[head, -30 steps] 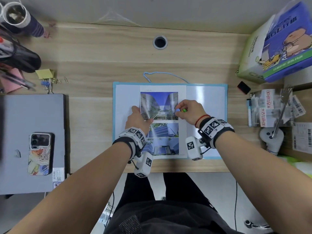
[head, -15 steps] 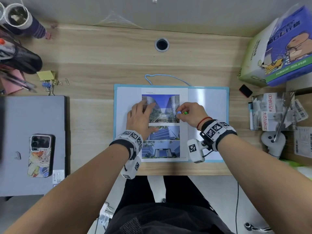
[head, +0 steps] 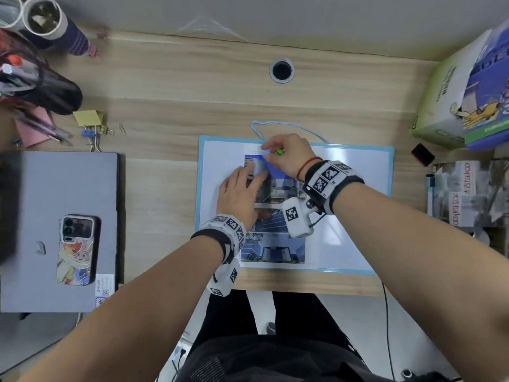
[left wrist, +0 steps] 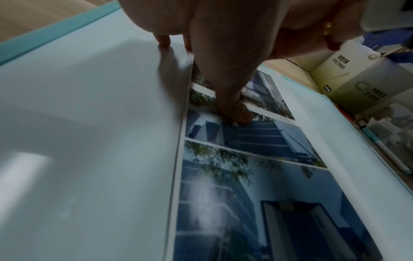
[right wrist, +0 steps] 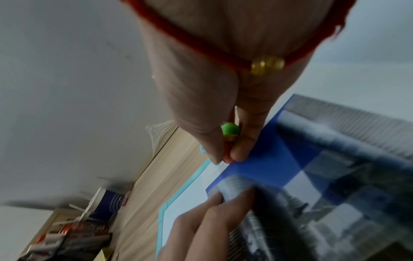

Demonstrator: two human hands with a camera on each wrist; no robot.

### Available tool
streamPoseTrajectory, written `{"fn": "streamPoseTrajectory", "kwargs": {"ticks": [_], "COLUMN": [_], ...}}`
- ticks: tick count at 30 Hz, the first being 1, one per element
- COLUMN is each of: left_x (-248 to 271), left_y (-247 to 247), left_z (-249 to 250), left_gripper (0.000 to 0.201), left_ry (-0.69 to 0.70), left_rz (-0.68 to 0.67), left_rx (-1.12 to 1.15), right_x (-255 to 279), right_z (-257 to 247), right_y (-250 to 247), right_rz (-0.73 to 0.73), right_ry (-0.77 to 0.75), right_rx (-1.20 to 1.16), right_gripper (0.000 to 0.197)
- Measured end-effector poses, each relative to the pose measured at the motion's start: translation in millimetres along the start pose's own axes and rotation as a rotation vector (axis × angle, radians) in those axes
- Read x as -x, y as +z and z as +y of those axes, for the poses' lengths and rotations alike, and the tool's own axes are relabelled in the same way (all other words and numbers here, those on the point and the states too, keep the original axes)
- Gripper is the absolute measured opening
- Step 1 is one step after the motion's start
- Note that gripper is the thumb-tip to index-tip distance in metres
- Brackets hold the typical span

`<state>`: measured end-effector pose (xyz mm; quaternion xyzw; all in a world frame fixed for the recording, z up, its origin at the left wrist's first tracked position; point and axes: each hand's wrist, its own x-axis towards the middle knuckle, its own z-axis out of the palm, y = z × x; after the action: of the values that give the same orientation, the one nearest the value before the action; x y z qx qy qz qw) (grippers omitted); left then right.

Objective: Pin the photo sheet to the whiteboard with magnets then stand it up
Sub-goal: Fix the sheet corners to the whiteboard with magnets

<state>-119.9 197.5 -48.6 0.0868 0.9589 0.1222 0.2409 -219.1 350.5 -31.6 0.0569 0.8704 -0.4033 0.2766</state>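
Note:
A whiteboard (head: pixel 355 172) with a light blue frame lies flat on the desk, a blue cord looped at its far edge. On it lies the photo sheet (head: pixel 272 249) of building pictures. My left hand (head: pixel 242 188) presses flat on the sheet's upper left, fingers straight; its thumb (left wrist: pixel 236 113) rests on the pictures. My right hand (head: pixel 286 155) hovers at the sheet's top edge and pinches small magnets: a green one (right wrist: pixel 230 129), a blue one (head: pixel 265 153) and a reddish one at the fingertips (right wrist: pixel 228 159).
A closed grey laptop (head: pixel 33 205) with a phone (head: pixel 77 249) on it lies at the left. Pen holders and binder clips (head: pixel 91 130) stand at the far left. A printed box (head: pixel 462 97), a marker (head: pixel 430 194) and a black eraser (head: pixel 422 154) sit to the right.
My right hand has moved with the magnets from the sheet's right side up to its top edge. My left hand has slid up the sheet and flattened on it.

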Motion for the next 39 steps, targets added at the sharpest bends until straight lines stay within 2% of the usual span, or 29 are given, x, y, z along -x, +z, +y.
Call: {"fn": "streamPoseTrajectory", "kwargs": {"ticks": [5,15,22,26,31,35,39], "left_x": [-0.4,0.5,0.5,-0.6,-1.0,-1.3,-1.7], "left_y": [-1.1,-7.2,-7.2,-6.2,-6.1,-7.5,-7.7], "left_z": [-0.9,-0.3,-0.4,-0.6,-1.4,-0.6,0.5], "left_gripper": [0.096,0.090,0.084,0.090,0.098,0.092,0.092], "left_ry": [0.004,0.015,0.015,0.015,0.007,0.010,0.005], "left_rz": [-0.008,-0.018,0.005,-0.030,-0.056,-0.085,-0.089], "left_rx": [-0.017,0.065,0.071,0.037,0.019,0.033,0.014], "right_x": [-21.5,-30.2,-27.0,-19.7,-0.1,21.7,28.5], "right_z": [-19.3,-31.3,-30.2,-26.0,7.0,47.3,69.5], "right_y": [17.8,26.4,29.6,15.9,-23.0,-47.6,-53.1], "right_rz": [0.014,-0.007,0.092,0.159,0.265,0.243,0.264], "right_ry": [-0.023,-0.074,-0.039,0.029,0.141,0.254,0.312], "right_rx": [0.094,0.170,0.194,0.065,-0.193,-0.182,-0.141], "right_gripper": [0.009,0.016,0.019,0.019,0.019,0.003,0.014]}}
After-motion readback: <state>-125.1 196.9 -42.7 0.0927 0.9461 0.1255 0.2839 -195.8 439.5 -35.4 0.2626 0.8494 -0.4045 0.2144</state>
